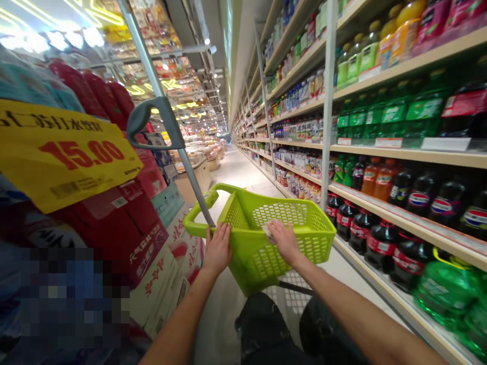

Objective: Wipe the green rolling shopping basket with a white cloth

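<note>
Cart basket (258, 253): lime green, rows of holes
Wad (267, 229): white
Price sign (68, 157): yellow, red digits, black lettering
Pole handle (173, 121): blue-grey
Trousers (262, 324): near-black
Shelf edges (403, 155): pale beige

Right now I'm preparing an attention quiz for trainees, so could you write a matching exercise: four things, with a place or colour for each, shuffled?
Things:
1. White wad
2. Left grip
3. Basket
4. Price sign

Places or colours:
A. Lime green
B. On the left, reading 15.00
C. At the fingers of the right grip
D. On the near rim, beside the slanting grey pole

Right pairs: 1-C, 2-D, 3-A, 4-B
</note>
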`<state>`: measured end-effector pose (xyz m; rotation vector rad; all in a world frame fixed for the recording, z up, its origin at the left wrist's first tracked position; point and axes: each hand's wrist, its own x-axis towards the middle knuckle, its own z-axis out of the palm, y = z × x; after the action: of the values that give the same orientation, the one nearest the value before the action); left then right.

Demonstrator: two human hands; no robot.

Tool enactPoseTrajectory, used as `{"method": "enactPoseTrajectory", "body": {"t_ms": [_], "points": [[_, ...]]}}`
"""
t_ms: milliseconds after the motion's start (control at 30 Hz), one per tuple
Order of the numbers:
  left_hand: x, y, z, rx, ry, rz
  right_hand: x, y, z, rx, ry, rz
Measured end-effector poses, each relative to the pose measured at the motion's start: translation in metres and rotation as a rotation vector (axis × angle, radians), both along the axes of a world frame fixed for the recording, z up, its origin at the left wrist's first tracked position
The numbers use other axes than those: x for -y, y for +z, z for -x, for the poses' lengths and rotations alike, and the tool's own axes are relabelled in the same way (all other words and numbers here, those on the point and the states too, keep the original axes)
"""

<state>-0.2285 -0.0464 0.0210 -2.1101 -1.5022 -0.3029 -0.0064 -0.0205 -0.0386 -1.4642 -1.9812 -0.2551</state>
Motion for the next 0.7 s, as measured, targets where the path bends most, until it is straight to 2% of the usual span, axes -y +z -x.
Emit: {"method": "enactPoseTrajectory", "body": {"t_ms": [67,100,267,333,400,467,533,600,700], "points": [[0.001,-0.002,-0.011,-0.003,0.019,0.039,0.004,-0.011,-0.019,-0.045,-0.114,0.003],[0.001,-0.003,-0.019,-0.008,0.025,0.071,0.005,-0.015,-0.019,-0.053,-0.116,-0.013],[-0.002,-0.008,-0.054,-0.066,0.059,0.204,0.008,-0.015,0.01,0.046,0.111,-0.162],[-0.003,-0.007,-0.059,-0.083,0.068,0.228,0.008,-0.018,-0.007,0.094,0.106,-0.169],[-0.004,-0.005,-0.059,-0.09,0.07,0.24,0.008,-0.026,-0.049,0.121,0.027,-0.132],[-0.005,-0.004,-0.059,-0.087,0.074,0.24,0.011,-0.035,-0.096,0.104,-0.133,-0.079],[-0.006,-0.005,-0.062,-0.083,0.079,0.228,0.014,-0.042,-0.127,0.063,-0.307,-0.028],[-0.007,-0.008,-0.069,-0.083,0.082,0.219,0.017,-0.045,-0.131,0.035,-0.377,-0.005],[-0.008,-0.016,-0.085,-0.088,0.044,0.231,0.018,-0.045,-0.109,0.06,-0.246,-0.03]]}}
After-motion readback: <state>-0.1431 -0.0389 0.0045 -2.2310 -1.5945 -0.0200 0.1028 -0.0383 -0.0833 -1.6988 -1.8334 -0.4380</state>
